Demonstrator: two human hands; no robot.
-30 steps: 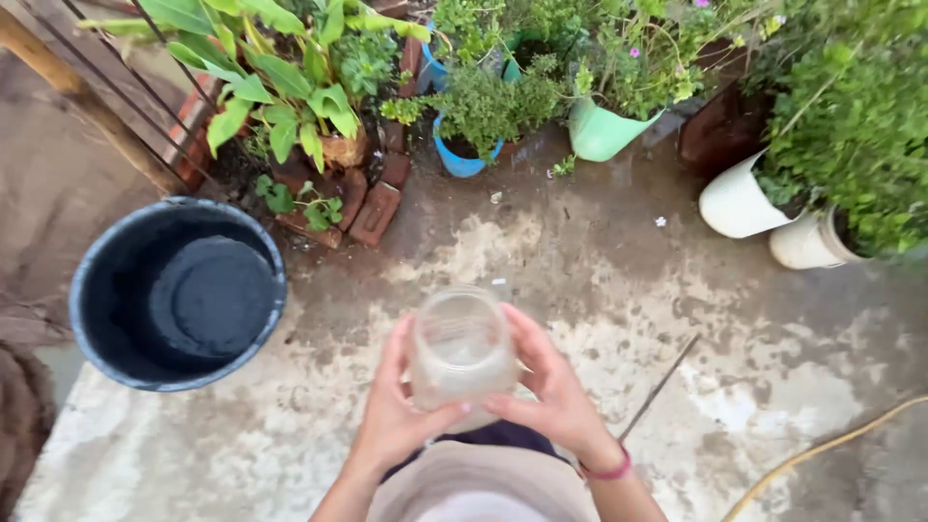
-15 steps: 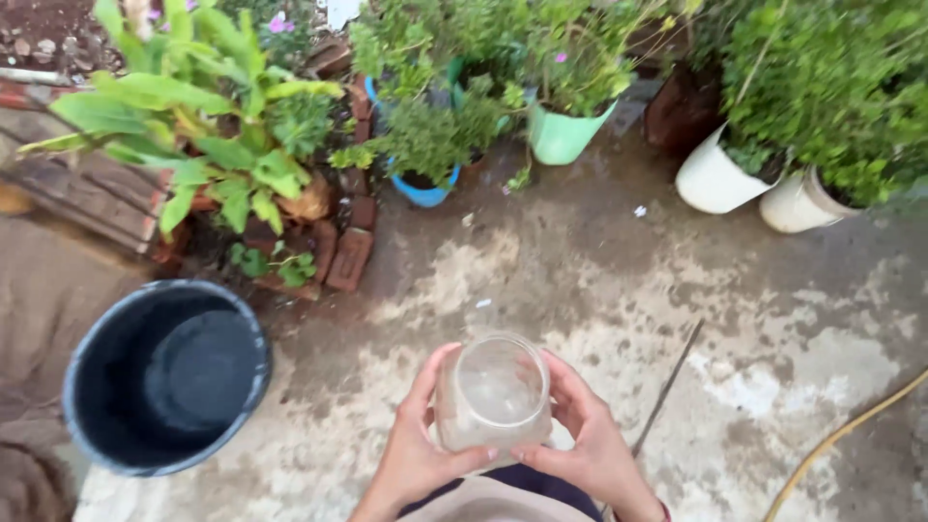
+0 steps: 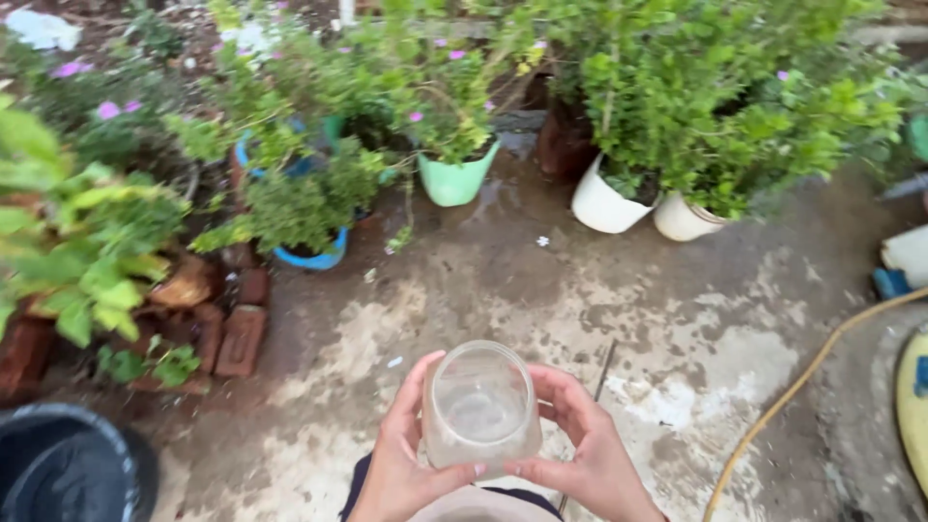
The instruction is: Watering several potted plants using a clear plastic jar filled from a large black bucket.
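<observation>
A clear plastic jar [image 3: 478, 406] with cloudy water in it is held upright in front of my body, mouth facing up. My left hand [image 3: 401, 459] cups its left side, thumb against the wall. My right hand [image 3: 585, 454] wraps its right side, fingertips meeting under the jar's near edge. Both hands are above wet, patchy concrete ground [image 3: 541, 290].
Potted plants line the far side: a green pot [image 3: 456, 181], a blue pot [image 3: 311, 256], two white pots [image 3: 604, 205] [image 3: 684, 220]. Loose bricks [image 3: 237, 338] lie at left, a black bucket [image 3: 68, 474] at lower left. A yellow hose [image 3: 793, 391] and a thin stick [image 3: 601, 362] lie to the right.
The view has swung right and up: the black bucket slid to the lower-left corner and the pots moved left. Both hands keep the jar, held in the same grip.
</observation>
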